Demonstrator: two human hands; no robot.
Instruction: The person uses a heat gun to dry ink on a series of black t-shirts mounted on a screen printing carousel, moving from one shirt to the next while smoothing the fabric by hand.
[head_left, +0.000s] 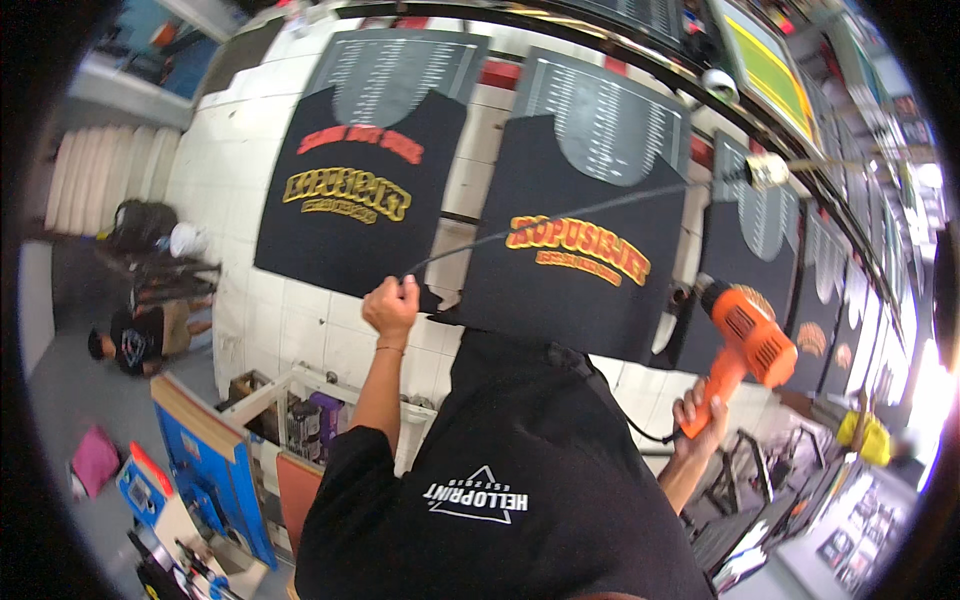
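Observation:
My right hand (703, 418) is wrapped round the handle of an orange heat gun (752, 338), whose dark nozzle points up and to the left. From the base of its handle a black lead (645, 433) curves off beside my body. My left hand (392, 305) is closed on a dark cord (560, 222), pulled nearly straight across to a pale fitting (768, 170) at the upper right. Under the cord lies a black shirt (590, 300) with a red and yellow print, on a grey board (640, 110). Another printed black shirt (330, 250) is on the board to its left.
More boards with black shirts (735, 270) run off to the right. A metal rail (820, 175) passes behind them. At the lower left stand a blue-panelled frame (212, 475) and a white rack (300, 385). Another person (140, 335) is at the far left.

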